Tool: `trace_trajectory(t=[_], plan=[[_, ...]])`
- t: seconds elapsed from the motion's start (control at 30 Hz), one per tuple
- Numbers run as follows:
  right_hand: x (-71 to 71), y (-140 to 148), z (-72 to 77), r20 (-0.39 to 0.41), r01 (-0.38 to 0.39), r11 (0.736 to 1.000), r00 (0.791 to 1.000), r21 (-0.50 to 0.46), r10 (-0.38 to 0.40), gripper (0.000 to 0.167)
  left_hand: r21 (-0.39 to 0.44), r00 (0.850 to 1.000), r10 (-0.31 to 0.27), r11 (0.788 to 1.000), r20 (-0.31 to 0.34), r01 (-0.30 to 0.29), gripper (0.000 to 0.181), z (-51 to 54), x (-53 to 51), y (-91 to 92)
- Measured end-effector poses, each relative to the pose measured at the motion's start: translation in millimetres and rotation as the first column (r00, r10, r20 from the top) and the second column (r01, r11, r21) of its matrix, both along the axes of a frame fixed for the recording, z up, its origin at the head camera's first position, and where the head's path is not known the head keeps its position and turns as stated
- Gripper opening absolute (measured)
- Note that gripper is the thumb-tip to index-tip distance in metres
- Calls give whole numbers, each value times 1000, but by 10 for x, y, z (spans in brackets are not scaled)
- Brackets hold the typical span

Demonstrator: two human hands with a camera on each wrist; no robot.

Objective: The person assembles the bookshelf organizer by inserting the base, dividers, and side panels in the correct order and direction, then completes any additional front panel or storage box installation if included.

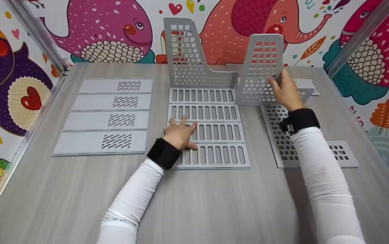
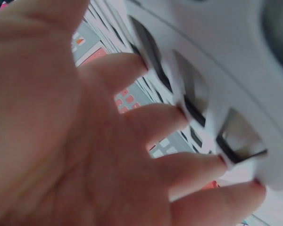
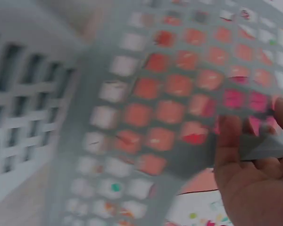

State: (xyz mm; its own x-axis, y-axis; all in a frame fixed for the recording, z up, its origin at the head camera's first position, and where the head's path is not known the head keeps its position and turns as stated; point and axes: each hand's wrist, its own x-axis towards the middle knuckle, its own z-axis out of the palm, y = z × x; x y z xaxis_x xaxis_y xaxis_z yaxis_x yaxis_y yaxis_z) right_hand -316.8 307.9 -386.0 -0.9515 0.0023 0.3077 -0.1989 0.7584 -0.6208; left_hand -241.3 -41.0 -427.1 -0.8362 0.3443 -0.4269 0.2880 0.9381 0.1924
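A slotted four-section panel (image 1: 214, 122) lies flat under the left hand (image 1: 179, 135), whose fingers are spread wide over the left side of its nearer sections, with nothing gripped. A perforated side panel (image 1: 261, 69) is pinched at its right edge by the right hand (image 1: 287, 91), thumb on the near face; it is held upright, its lower left corner by the slotted panel's far right corner.

Since it is gripped at one edge only, the side panel could be swung or tipped about the thumb, and its bottom could be thrown out of line by a turn of the wrist. With the right wrist view blurred, it cannot be told whether its lower edge is seated in anything.

Beyond the left hand, an L-shaped perforated panel (image 1: 192, 64) is seen upright with no hand on it; it could be toppled by a knock from the pinched panel, or unsettled if the slotted panel were slid by sideways pressure from the left fingers.

Below the right forearm (image 1: 323, 176), a flat perforated panel (image 1: 275, 135) could be dragged askew if it were brushed by the sleeve. Left of the left hand and well apart, a slit-cut four-section panel (image 1: 96, 118) is judged least exposed.
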Motion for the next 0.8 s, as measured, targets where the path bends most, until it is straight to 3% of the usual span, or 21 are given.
trace_trajectory(t=[0.1, 0.37, 0.6, 0.8], plan=[[4, 56, -73, 46, -15, 999, 999, 30, 14, 34, -1, 1000, -7, 1000, 8, 7, 97, 22, -10, -7], [-43, 16, -149, 74, -88, 996, 993, 12, 87, 34, -13, 999, -33, 999, 24, 33, 97, 11, -30, -14], [-85, -109, -177, 83, -61, 998, 995, 10, 60, 26, -12, 999, -44, 999, 13, 44, 97, -1, -27, -8], [-84, -126, -190, 100, -70, 997, 992, -25, 73, 29, -2, 999, -53, 999, 6, 53, 99, -15, -27, 2]])
